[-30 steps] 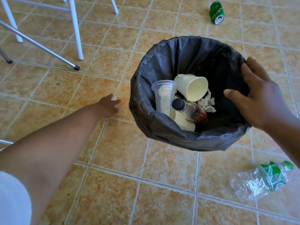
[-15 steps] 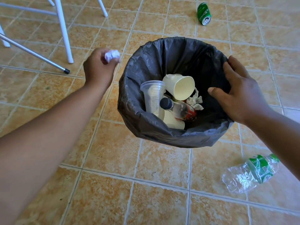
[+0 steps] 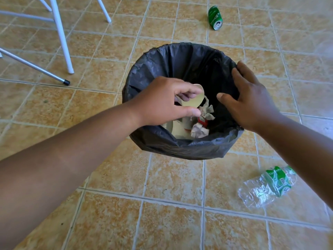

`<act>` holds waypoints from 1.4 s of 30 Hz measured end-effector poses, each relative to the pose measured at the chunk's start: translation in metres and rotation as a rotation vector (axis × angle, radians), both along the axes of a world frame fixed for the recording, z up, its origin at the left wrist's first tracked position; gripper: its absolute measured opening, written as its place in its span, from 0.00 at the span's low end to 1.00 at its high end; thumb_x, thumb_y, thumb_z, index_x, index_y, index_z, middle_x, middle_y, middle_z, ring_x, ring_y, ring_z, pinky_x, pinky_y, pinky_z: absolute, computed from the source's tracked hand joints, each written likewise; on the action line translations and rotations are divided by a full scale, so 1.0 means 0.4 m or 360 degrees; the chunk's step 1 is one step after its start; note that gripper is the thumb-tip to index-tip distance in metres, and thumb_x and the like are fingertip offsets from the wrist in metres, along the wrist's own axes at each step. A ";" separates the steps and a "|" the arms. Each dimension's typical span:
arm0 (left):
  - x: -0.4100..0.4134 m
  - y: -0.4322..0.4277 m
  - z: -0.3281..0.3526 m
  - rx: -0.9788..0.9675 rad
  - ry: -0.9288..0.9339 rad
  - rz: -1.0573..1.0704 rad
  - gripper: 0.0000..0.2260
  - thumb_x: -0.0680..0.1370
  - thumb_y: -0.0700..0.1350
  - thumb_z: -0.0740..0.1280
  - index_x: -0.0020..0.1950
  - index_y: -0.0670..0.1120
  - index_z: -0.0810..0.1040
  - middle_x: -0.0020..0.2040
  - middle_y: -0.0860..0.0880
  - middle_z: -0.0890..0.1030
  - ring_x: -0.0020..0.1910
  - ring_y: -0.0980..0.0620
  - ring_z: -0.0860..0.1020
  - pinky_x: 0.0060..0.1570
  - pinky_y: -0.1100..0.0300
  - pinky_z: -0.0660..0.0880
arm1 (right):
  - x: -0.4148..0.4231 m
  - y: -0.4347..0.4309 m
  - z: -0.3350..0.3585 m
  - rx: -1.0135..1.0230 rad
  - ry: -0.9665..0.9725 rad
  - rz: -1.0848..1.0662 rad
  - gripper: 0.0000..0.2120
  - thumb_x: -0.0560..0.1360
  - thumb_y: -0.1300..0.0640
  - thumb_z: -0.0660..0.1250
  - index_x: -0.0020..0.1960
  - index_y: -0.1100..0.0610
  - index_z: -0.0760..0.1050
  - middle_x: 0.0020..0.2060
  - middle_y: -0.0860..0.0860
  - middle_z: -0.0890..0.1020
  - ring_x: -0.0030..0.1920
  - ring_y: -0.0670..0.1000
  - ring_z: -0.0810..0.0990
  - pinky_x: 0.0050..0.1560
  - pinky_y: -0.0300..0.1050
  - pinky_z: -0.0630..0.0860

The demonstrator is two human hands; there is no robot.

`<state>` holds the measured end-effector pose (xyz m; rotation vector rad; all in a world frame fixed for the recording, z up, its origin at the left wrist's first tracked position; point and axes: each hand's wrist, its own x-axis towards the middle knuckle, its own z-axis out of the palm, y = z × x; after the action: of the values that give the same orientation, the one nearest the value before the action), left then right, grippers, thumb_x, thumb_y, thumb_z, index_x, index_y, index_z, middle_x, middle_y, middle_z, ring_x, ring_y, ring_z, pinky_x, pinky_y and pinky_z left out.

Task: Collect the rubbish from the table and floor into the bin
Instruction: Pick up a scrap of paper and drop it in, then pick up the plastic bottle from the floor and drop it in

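Black-lined bin [image 3: 180, 148]: brace its rim with the flat right hand [image 3: 252, 100] while the empty, slack left hand [image 3: 162, 101] lifts clear.

The bin [image 3: 180, 69] is lined with thin black plastic, creased and faintly shiny; inside it lie crumpled paper [image 3: 199, 131], matt and rough, and a smooth cream paper cup [image 3: 191, 103]; beyond the bin, a glossy green metal can [image 3: 215, 18]; right of it, a crinkled clear plastic bottle [image 3: 266, 186]; beneath it, glazed mottled tiles [image 3: 171, 177]; left of it, smooth white-painted metal legs [image 3: 61, 38].
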<state>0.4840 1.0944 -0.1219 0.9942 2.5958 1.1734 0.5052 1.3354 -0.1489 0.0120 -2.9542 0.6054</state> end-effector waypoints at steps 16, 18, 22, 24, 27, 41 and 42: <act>-0.075 -0.147 -0.052 -0.0130 -0.0163 0.0807 0.25 0.83 0.45 0.59 0.79 0.49 0.56 0.80 0.53 0.54 0.77 0.57 0.52 0.70 0.64 0.51 | 0.002 -0.005 0.014 -0.0030 -0.0078 -0.0015 0.35 0.77 0.48 0.65 0.78 0.60 0.56 0.79 0.51 0.53 0.77 0.54 0.56 0.71 0.45 0.58; -0.077 -0.141 -0.054 -0.0100 -0.0192 0.0827 0.25 0.83 0.41 0.57 0.79 0.48 0.55 0.80 0.53 0.53 0.77 0.57 0.51 0.69 0.66 0.50 | -0.001 -0.003 0.020 -0.0040 -0.0074 -0.0018 0.32 0.76 0.55 0.65 0.77 0.61 0.59 0.79 0.52 0.55 0.77 0.55 0.58 0.72 0.46 0.59; -0.075 -0.141 -0.056 -0.0058 -0.0237 0.0896 0.27 0.80 0.34 0.53 0.79 0.48 0.55 0.79 0.52 0.54 0.77 0.57 0.52 0.67 0.69 0.49 | -0.013 0.003 0.027 -0.0105 -0.0082 -0.0027 0.31 0.74 0.67 0.59 0.76 0.61 0.62 0.78 0.52 0.58 0.76 0.55 0.59 0.69 0.37 0.56; -0.067 -0.124 -0.056 -0.0071 -0.0239 0.0874 0.28 0.79 0.33 0.53 0.79 0.48 0.55 0.79 0.52 0.54 0.77 0.57 0.51 0.67 0.69 0.49 | -0.008 0.023 0.031 -0.0137 -0.0087 -0.0055 0.31 0.73 0.70 0.57 0.76 0.60 0.63 0.78 0.52 0.59 0.76 0.54 0.59 0.69 0.34 0.54; -0.057 -0.093 -0.055 -0.0082 -0.0278 0.0847 0.29 0.79 0.32 0.52 0.79 0.48 0.53 0.80 0.52 0.53 0.77 0.57 0.50 0.67 0.68 0.48 | -0.003 0.054 0.036 -0.0145 -0.0111 -0.0074 0.31 0.73 0.71 0.56 0.76 0.60 0.64 0.78 0.52 0.59 0.76 0.55 0.60 0.69 0.35 0.54; -0.056 0.312 -0.050 -0.0117 -0.0308 0.0520 0.30 0.78 0.30 0.52 0.79 0.45 0.54 0.80 0.50 0.52 0.78 0.53 0.50 0.75 0.58 0.50 | 0.135 0.409 0.051 -0.0158 -0.0137 -0.0479 0.32 0.71 0.72 0.55 0.75 0.60 0.65 0.77 0.53 0.62 0.76 0.54 0.60 0.75 0.40 0.53; -0.060 0.343 -0.052 -0.0119 -0.0306 0.0490 0.30 0.78 0.30 0.51 0.79 0.45 0.54 0.80 0.49 0.52 0.78 0.53 0.50 0.76 0.57 0.50 | 0.143 0.437 0.050 -0.0170 -0.0132 -0.0503 0.32 0.71 0.72 0.56 0.75 0.60 0.66 0.77 0.53 0.62 0.76 0.54 0.61 0.74 0.39 0.54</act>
<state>0.4601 1.2314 -0.1426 0.4518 2.6746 1.1575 0.5624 1.5104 -0.1289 -0.4907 -2.9047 0.7280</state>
